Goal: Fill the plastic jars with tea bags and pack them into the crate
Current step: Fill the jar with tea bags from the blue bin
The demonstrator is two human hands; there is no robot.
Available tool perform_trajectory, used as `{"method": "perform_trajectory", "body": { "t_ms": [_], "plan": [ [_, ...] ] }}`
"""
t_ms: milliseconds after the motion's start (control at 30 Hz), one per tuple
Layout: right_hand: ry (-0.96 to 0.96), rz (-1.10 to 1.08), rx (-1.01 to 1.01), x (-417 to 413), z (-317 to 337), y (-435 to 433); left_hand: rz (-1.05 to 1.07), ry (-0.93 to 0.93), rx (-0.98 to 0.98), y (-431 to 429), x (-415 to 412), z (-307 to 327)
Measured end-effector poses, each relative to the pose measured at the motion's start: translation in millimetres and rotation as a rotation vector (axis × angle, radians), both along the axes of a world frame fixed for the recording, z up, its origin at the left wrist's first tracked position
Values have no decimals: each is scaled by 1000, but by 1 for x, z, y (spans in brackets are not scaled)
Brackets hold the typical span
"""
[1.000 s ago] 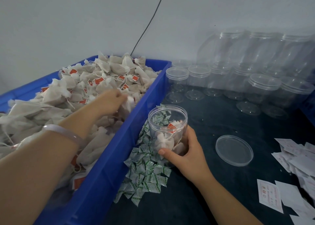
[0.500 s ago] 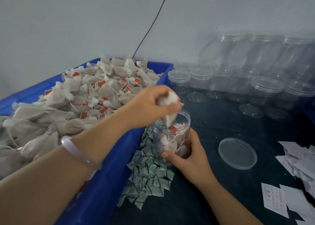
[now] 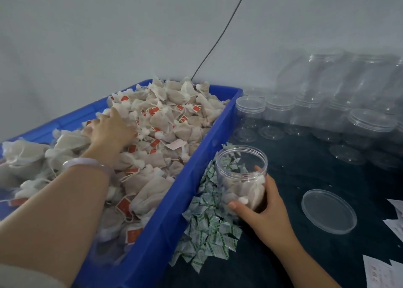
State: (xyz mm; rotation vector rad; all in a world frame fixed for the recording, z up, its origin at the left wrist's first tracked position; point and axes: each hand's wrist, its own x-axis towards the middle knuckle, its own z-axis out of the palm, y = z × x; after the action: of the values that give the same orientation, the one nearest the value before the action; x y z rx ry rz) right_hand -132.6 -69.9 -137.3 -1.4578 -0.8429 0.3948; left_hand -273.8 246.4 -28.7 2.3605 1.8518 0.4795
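Soft, even, rather dim light with a cool bluish cast falls across the scene; its source cannot be told. Shadows are faint and diffuse. The empty clear jars (image 3: 331,104) at the back right look hazy and smeared, with pale sheen on their lids. Wide-angle distortion bends the blue crate (image 3: 165,226) and stretches the edges.

Single view, head camera: I look forward and steeply down from above the bench, wide-angle, close over the work. My left forearm (image 3: 54,202) runs in from the lower left over the blue crate (image 3: 174,211), my right hand (image 3: 265,211) enters from the bottom edge on the dark tabletop (image 3: 305,163). View faces the pale wall (image 3: 109,25) behind the bench; there is no second view to overlap with it.
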Motion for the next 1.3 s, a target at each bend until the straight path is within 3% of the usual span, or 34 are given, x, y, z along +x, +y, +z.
{"method": "perform_trajectory", "body": {
  "t_ms": [233,433,567,667,733,800,900,1000,1167,1300],
  "plan": [
    [9,9,2,0,2,0,89,71,-42,-8,2,-2],
    [4,-3,7,2,1,2,-55,150,26,-8,1,7],
    [2,-16,-18,2,2,3,-208,-83,78,-19,4,14],
    [1,-13,-21,1,1,2,-433,-380,-96,-41,28,15],
    [-4,-13,-18,0,2,1,-605,-380,-216,-61,50,15],
    [-6,-3,-11,0,3,-1,-701,-256,-268,-74,67,13],
    [-10,14,8,-1,4,-2,-720,-158,-222,-75,69,9],
    [-3,13,15,-2,4,-1,-722,-196,-227,-67,58,6],
    [2,9,6,0,2,-1,-675,-361,-150,-58,51,8],
    [5,9,0,-1,3,-1,-578,-644,-212,-60,55,13]
  ]
}}
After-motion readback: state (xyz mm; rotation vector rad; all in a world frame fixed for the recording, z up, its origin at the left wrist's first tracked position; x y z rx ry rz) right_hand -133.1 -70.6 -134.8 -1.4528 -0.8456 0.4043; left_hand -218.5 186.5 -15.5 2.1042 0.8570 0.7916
